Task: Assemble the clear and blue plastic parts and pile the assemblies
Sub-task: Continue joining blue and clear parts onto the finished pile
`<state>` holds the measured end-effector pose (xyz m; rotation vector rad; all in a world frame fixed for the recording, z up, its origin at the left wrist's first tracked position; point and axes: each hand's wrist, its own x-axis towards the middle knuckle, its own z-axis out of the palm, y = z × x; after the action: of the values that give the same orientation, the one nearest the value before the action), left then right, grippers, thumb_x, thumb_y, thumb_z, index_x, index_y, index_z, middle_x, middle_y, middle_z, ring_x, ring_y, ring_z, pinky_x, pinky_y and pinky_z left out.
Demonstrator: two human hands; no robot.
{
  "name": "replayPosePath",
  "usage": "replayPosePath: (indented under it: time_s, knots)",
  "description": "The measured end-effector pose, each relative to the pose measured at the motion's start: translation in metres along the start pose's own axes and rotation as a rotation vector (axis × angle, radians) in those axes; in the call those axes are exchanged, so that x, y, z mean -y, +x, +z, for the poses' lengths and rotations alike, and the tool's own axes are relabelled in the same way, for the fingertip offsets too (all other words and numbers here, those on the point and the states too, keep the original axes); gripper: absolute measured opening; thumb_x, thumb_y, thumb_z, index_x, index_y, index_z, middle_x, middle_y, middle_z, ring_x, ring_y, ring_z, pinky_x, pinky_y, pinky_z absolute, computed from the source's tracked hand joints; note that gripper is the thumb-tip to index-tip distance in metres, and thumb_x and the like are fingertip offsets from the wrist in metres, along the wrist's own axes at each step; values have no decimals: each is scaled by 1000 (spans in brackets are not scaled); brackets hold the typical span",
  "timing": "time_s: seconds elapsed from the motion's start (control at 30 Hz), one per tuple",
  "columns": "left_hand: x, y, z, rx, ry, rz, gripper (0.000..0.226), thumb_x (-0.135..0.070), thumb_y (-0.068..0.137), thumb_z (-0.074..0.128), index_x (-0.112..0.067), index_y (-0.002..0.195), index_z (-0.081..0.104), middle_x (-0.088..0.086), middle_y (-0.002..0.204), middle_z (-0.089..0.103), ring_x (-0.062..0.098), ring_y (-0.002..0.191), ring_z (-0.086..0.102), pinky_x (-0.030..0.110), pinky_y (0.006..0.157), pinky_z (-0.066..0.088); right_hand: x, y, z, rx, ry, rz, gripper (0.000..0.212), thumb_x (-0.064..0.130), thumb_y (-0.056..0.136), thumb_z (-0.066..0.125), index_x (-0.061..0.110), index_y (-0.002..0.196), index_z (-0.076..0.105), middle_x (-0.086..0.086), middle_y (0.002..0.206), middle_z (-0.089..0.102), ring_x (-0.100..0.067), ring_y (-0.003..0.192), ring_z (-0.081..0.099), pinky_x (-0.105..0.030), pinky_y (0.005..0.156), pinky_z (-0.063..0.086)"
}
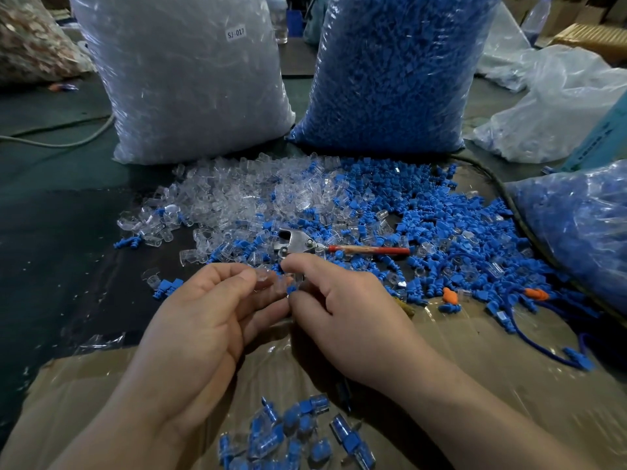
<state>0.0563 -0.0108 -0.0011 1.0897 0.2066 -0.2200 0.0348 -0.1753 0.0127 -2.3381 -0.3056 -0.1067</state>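
Dark green floor covering [61, 184], dim and dusty, with a pale cable [68, 139] curving across it at left. Flattened taped cardboard [475, 351] serves as work surface in the foreground. Far right, stacked cardboard boxes [590, 35] and crumpled clear plastic sheeting [559, 96]; light looks soft, source unseen.

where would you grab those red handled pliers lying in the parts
Probably by the red handle, coming from the right: it lies flat, pointing right, mostly bare of parts. The metal head sits at the left end, just beyond the right hand.
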Motion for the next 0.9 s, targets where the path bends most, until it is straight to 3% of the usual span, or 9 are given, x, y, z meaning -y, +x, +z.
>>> replayPosePath:
  time_s: [0.07,0.2,0.27,0.43,0.53,0.6,0.67,0.77,0.9]
  knots:
    - [2,0,-1,43,-12,-2,10,-6,100,50,-3,98,60,22,97,76,28,86,77,28,65,61,-1,1,0,20,96,78,28,32,92,48,44,117,49,13,76,65,-1,66,61,-23,58,51]
    - [6,2,-3,70,4,7,12,-10,91,56,-6,93,67,25,99,76,32,92,77,29,68,62,-1,2,-2,77,281,173,20,35,92,50,48,106,54,14,76,70,-8,60,65,-40,60,59]
    - [6,2,-3,88,25,16,17,-16,82,60,-16,80,77,24,100,76,32,94,76,29,69,62,0,2,-2,88,291,171,13,37,96,52,43,106,58,12,79,72,-7,62,67,-40,63,60]
    - [3,-1,-3,48,112,61,31,-11,93,58,-24,73,78,18,99,77,26,91,77,27,68,61,3,2,-4,128,518,270,14,30,99,55,37,110,61,-5,76,73,-20,60,71,-33,56,60]
    - [3,-6,-1,-75,473,225,23,-17,95,63,-33,85,75,-2,95,79,15,84,77,32,68,61,2,1,-6,101,595,315,22,28,97,60,37,117,57,-6,72,71,-21,58,70,-34,54,60]
    - [2,-10,0,-121,856,427,19,-29,95,62,-45,93,72,-22,95,74,-4,85,70,19,74,53,2,1,-6,94,596,312,24,27,95,62,38,114,54,-3,73,70,-21,59,71,-37,54,60]
    - [0,-15,4,-91,1097,588,21,-40,93,56,-46,108,70,-27,105,67,-17,101,57,3,82,42,2,1,-5,75,524,283,24,27,93,64,40,110,51,-1,77,69,-19,61,71,-42,58,61]
    - [-2,-19,7,-36,1202,664,45,-54,89,45,-34,121,70,-24,113,60,-11,110,51,-3,87,32,0,1,-4,29,392,233,21,31,90,65,42,102,51,0,80,69,-16,64,69,-47,63,59]
    - [-4,-23,11,55,1134,628,21,-47,86,57,-50,105,66,-26,97,63,-8,98,59,-1,81,39,2,-4,-5,-12,270,158,14,34,91,63,40,100,55,9,78,69,-6,62,67,-38,58,58]
